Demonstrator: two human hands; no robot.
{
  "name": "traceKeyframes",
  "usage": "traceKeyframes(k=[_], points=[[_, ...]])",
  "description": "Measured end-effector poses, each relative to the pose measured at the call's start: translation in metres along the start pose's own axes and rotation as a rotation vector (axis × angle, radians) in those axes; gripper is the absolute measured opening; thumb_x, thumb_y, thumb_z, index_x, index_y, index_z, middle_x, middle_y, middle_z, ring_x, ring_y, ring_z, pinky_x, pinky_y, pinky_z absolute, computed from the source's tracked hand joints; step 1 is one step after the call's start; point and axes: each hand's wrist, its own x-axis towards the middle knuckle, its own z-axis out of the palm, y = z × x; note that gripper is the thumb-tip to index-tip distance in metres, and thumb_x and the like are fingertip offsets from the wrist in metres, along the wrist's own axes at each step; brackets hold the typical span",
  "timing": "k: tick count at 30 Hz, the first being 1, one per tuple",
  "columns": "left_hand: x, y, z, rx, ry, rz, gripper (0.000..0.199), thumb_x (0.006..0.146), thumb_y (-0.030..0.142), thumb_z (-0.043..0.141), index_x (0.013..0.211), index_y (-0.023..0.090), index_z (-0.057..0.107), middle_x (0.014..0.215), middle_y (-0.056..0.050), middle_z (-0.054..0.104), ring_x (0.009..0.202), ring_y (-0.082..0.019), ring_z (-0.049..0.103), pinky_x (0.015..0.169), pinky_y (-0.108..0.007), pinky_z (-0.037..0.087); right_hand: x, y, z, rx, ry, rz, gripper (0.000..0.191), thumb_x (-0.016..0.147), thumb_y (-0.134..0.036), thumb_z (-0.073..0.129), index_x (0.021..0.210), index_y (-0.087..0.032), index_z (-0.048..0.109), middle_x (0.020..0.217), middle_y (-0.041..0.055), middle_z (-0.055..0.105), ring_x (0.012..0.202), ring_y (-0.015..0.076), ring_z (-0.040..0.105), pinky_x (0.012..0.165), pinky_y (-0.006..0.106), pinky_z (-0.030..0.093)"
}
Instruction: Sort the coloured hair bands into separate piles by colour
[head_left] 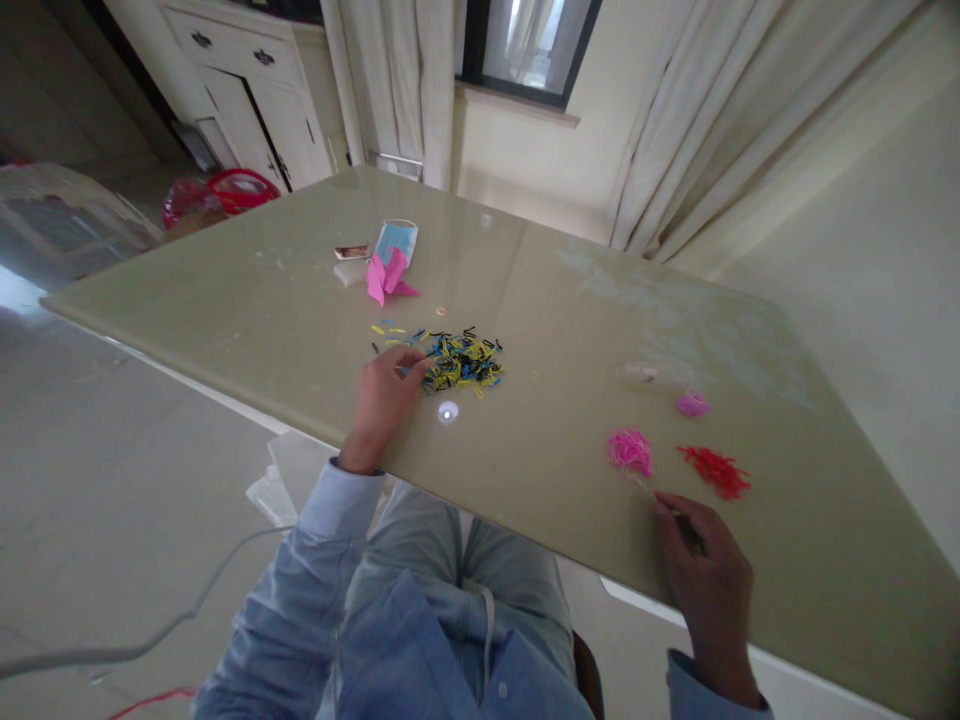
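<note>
A mixed pile of small yellow, blue and black rubber bands [461,360] lies on the table left of centre. My left hand [390,395] rests at the pile's left edge, thumb and forefinger closed together; what they pinch is too small to tell. On the right side, my right hand [705,550] is closed in a pinch, with something thin and pale at its fingertips. Those fingertips are just in front of a bright pink heap of bands [630,452]. Red bands [716,472] lie beyond this hand, and a small purple-pink bunch [692,403] sits further back.
Behind the mixed pile lie a blue face mask [397,240], folded pink paper [388,276] and a small card [351,252]. A clear plastic bag [656,374] lies near the purple-pink bunch. The table's near edge [480,520] runs before my lap.
</note>
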Motion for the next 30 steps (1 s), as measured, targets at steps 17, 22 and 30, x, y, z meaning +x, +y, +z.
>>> traceKeyframes(k=[17,22,30], points=[[-0.007,0.008,0.001,-0.418,0.052,-0.144,0.028,0.069,0.035,0.078,0.086,0.015,0.069,0.073,-0.001,0.070,0.051,-0.009,0.055,0.048,-0.020,0.041,0.000,-0.002,-0.001,0.010,-0.002,0.008,0.037,0.088,-0.053,0.059,0.090,-0.018,0.074,0.089,0.0107,0.073,0.075,0.0216,0.064,0.071,0.033,0.051],[-0.021,0.025,0.003,-0.889,-0.073,-0.312,0.034,0.061,0.031,0.088,0.081,0.016,0.066,0.072,0.003,0.067,0.049,-0.004,0.051,0.042,-0.015,0.036,0.000,-0.004,-0.001,0.014,-0.002,0.007,0.037,0.087,-0.052,0.059,0.089,-0.018,0.074,0.088,0.0107,0.073,0.073,0.0217,0.064,0.070,0.033,0.051],[-0.050,0.055,0.027,-1.394,-0.244,-0.635,0.012,0.080,0.008,0.077,0.080,0.014,0.067,0.079,0.001,0.069,0.058,-0.003,0.062,0.047,-0.009,0.048,-0.001,-0.002,0.000,0.032,-0.005,0.022,0.035,0.087,-0.050,0.060,0.089,-0.017,0.073,0.088,0.0104,0.072,0.073,0.0209,0.064,0.070,0.033,0.051]])
